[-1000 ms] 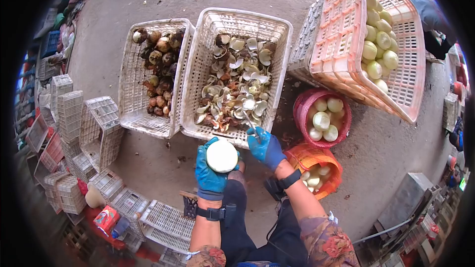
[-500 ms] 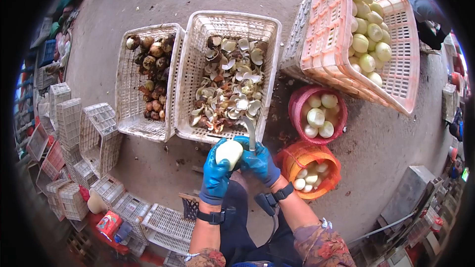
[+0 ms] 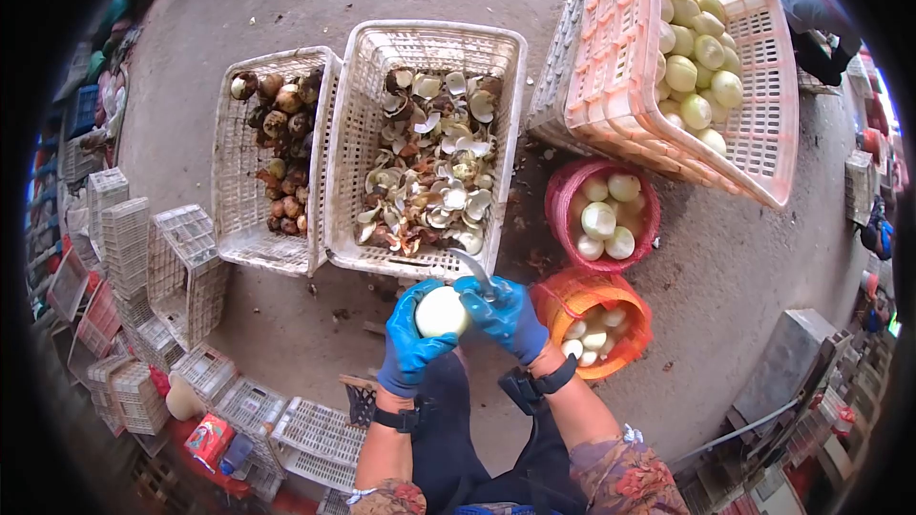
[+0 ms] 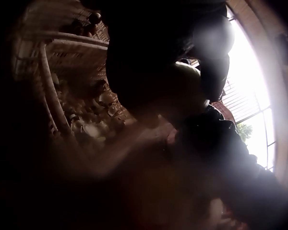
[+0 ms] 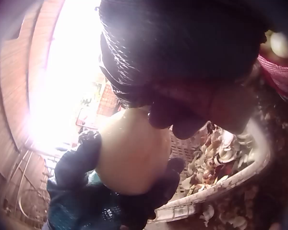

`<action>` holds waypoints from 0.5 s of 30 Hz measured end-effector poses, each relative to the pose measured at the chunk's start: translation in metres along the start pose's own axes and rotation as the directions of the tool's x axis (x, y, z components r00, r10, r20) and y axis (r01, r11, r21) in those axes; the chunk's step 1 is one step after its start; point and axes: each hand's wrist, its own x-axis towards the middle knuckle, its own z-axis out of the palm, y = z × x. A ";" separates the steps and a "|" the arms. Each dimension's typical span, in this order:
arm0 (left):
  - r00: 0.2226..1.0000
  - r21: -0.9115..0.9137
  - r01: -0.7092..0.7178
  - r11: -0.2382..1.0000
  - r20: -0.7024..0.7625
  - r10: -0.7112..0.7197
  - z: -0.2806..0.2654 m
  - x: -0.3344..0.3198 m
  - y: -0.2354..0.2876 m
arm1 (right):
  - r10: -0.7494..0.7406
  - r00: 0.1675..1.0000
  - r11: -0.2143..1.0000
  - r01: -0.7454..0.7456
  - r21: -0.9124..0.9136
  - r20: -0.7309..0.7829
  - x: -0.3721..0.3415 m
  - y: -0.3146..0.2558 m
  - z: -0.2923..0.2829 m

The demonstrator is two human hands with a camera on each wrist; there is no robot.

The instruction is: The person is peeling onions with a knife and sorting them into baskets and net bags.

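Note:
In the head view, my blue-gloved left hand (image 3: 410, 341) grips a peeled white onion (image 3: 442, 312) in front of the crate of peels. My right hand (image 3: 506, 317), gloved alike, holds a knife whose curved blade (image 3: 468, 265) points toward that crate. Its fingers are right beside the onion. From the right wrist, the pale onion (image 5: 132, 151) appears between both gloves, cupped from below by the left fingers and close under the right fingertips. The left wrist view is dark, with only part of the onion (image 4: 186, 76) showing.
A white crate (image 3: 510, 133) contains onion peels; another crate (image 3: 267, 253) on its left holds unpeeled onions. To the right, a pink bucket (image 3: 556, 195), an orange container (image 3: 637, 348) and a tilted pink crate (image 3: 611, 57) hold peeled onions. Stacked crates (image 3: 124, 238) line the left.
My right hand has come in from the crate's edge to the onion with the knife. The onion has turned in my left hand. The whole head view has shifted slightly.

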 end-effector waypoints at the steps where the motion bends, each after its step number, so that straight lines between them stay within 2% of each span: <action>1: 1.000 -0.077 0.022 0.997 0.016 -0.020 -0.002 -0.003 -0.008 | -0.109 0.994 0.982 0.108 -0.154 0.003 0.000 0.007 0.000; 2: 0.999 -0.154 0.045 0.987 0.035 -0.040 -0.003 -0.006 -0.011 | -0.014 1.000 0.997 0.014 -0.073 -0.004 0.002 -0.006 0.000; 5: 0.989 -0.476 0.145 0.867 0.069 -0.128 0.002 -0.015 -0.010 | 0.289 0.937 0.898 -0.336 -0.283 -0.197 0.018 0.007 0.005; 6: 0.988 -0.553 0.153 0.819 0.063 -0.142 0.004 -0.015 -0.004 | 0.271 0.922 0.886 -0.351 -0.302 -0.276 0.023 0.014 0.005; 8: 0.983 -0.690 0.168 0.704 0.063 -0.173 0.007 -0.016 0.009 | 0.252 0.922 0.868 -0.349 -0.354 -0.293 0.035 0.023 0.004; 10: 0.978 -0.746 0.178 0.642 0.063 -0.199 0.002 -0.016 0.001 | 0.193 0.936 0.823 -0.319 -0.470 -0.296 0.049 0.017 0.006; 12: 0.974 -0.765 0.184 0.617 0.056 -0.221 -0.004 -0.017 -0.010 | 0.210 0.929 0.771 -0.350 -0.532 -0.306 0.060 0.028 0.013; 13: 0.970 -0.810 0.204 0.549 0.091 -0.225 -0.009 -0.017 -0.015 | 0.215 0.925 0.744 -0.362 -0.562 -0.312 0.067 0.028 0.014; 14: 0.966 -0.849 0.224 0.478 0.128 -0.225 -0.014 -0.016 -0.019 | 0.403 0.883 0.673 -0.465 -0.575 -0.242 0.073 0.024 0.011; 15: 0.961 -0.882 0.244 0.404 0.163 -0.225 -0.018 -0.016 -0.023 | 0.409 0.882 0.655 -0.462 -0.598 -0.234 0.072 0.028 0.011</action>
